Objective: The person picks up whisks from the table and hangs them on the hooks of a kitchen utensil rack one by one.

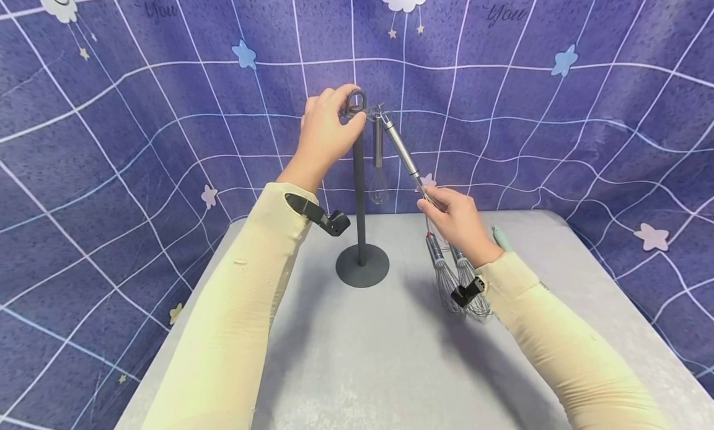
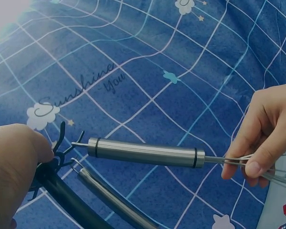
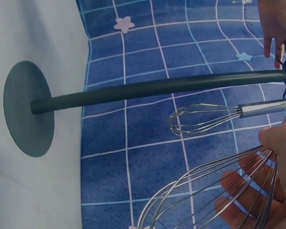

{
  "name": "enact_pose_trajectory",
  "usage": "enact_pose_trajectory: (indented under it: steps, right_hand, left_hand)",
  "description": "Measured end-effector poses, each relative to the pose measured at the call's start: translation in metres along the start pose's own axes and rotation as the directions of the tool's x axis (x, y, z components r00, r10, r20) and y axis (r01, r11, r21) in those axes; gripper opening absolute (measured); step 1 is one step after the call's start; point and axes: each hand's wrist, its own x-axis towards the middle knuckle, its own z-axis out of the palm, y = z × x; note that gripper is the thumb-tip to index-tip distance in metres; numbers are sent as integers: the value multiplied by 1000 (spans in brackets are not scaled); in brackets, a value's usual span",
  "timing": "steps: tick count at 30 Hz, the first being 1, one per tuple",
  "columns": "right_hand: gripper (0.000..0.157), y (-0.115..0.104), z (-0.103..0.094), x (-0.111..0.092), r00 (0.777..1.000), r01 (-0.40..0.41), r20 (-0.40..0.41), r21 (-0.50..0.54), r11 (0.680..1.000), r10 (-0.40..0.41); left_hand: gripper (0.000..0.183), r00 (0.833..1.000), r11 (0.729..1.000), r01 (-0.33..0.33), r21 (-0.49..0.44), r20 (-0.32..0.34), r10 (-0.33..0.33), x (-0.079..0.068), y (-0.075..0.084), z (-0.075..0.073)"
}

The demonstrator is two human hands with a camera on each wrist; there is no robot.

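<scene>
At the top of the dark metal stand (image 1: 359, 188), my left hand (image 1: 329, 123) grips the hook ring beside the top loop. A metal whisk (image 1: 403, 150) slants up to the hooks from my right hand (image 1: 460, 222), which pinches it by the wires just below its handle. In the left wrist view, the end loop of this whisk's steel handle (image 2: 148, 153) is right at a hook tip. A smaller whisk (image 3: 205, 118) hangs from a hook, between the pole and the held whisk. The held whisk's wire balloon (image 3: 200, 186) spreads past my right fingers.
The stand's round base (image 1: 362, 276) rests on the grey table (image 1: 346, 362). More whisks (image 1: 446, 281) lie on the right, partly behind my right wrist. A pale green handle (image 1: 500, 236) shows beyond that wrist. A blue-purple gridded cloth (image 1: 184, 139) hangs behind the table.
</scene>
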Motion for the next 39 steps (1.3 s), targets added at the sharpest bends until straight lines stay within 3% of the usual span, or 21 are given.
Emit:
enact_pose_trajectory:
  steps: [15,39]
  right_hand:
    - [40,-6,21,-1,996,-75,65,126,989,68]
    - [37,-12,60,5,988,-151,82,269,951,133]
  left_hand:
    - [45,1000,1000,9,-1,-1,-9,0,2,0]
    - [45,1000,1000,12,-4,-5,-12,-1,2,0]
